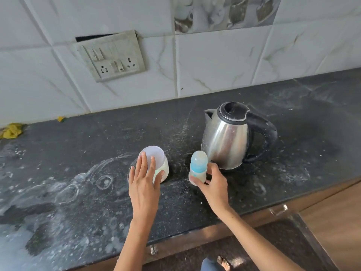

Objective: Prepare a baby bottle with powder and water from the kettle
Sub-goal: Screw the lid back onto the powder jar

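Note:
A small baby bottle [198, 165] with a blue collar and clear cap stands on the dark counter [78, 137], just left of a steel kettle [226, 137] with a black lid and handle. My right hand [212, 184] curls its thumb and fingers round the bottle's lower body. A lidded white jar of pale powder [163, 167] stands to the bottle's left. My left hand [143, 184] lies over the jar's near side, fingers straight and spread against it.
White powder smears and ring marks cover the counter's left half. A yellow cloth [11, 131] lies at the far left against the tiled wall. A switch and socket plate [111, 55] hangs on the wall. Wooden cabinet fronts [332, 208] run below the counter edge.

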Available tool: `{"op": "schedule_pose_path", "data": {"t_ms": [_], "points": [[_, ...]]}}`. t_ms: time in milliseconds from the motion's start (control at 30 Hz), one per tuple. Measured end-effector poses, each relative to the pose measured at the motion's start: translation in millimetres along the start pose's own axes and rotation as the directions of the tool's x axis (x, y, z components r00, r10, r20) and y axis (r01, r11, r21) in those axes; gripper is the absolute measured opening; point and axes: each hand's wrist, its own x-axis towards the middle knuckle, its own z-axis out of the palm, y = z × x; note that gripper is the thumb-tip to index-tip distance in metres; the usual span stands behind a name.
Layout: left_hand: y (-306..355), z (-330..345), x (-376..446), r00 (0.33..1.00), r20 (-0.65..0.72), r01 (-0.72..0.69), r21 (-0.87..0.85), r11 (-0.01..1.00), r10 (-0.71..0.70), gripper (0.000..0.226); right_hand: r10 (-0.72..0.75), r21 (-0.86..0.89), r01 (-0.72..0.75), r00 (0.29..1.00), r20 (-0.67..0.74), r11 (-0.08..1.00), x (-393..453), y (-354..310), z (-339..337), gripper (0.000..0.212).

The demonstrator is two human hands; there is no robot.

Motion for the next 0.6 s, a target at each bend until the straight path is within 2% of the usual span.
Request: {"op": "schedule_pose_path", "data": {"t_ms": [167, 600], "points": [[-4, 0, 6, 0.999, -0.046, -0.001, -0.129, 0.992, -0.005, 0.033, -0.035, -0.074, 0.034, 0.999, -0.014, 0.997, 28, -18, 23, 0.054], [-13, 5, 12, 0.997, -0.073, -0.028, -0.214, 0.976, 0.012, 0.036, -0.054, -0.18, 0.045, 0.997, -0.049, 0.983, 38, -20, 29, 0.05]]}}
